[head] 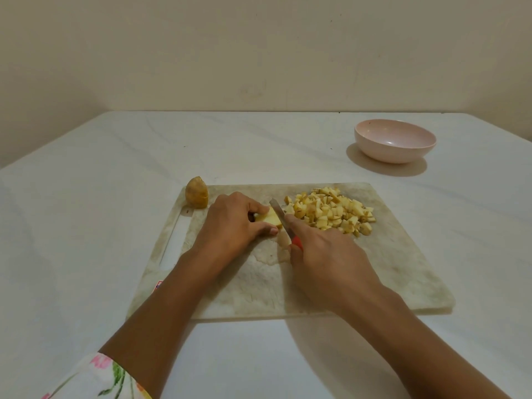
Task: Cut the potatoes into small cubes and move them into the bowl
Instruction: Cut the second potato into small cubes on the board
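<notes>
We look down at a pale cutting board (374,269) on a white counter (86,197). Our left hand (230,223) curls over a potato piece (270,218) near the board's middle, pinching it between thumb and fingers. Our right hand (325,254) grips a red-handled knife (278,213), forefinger stretched along its back, with the blade pointing to 11 o'clock against the piece's right side. A pile of potato cubes (331,214) lies on the board at 1 o'clock. An uncut potato half (197,196) sits on the board's 10 o'clock corner. Well apart, at 1 o'clock, stands a pink bowl (395,141) with no potato in it. A floral sleeve (98,378) shows at 7 o'clock.
</notes>
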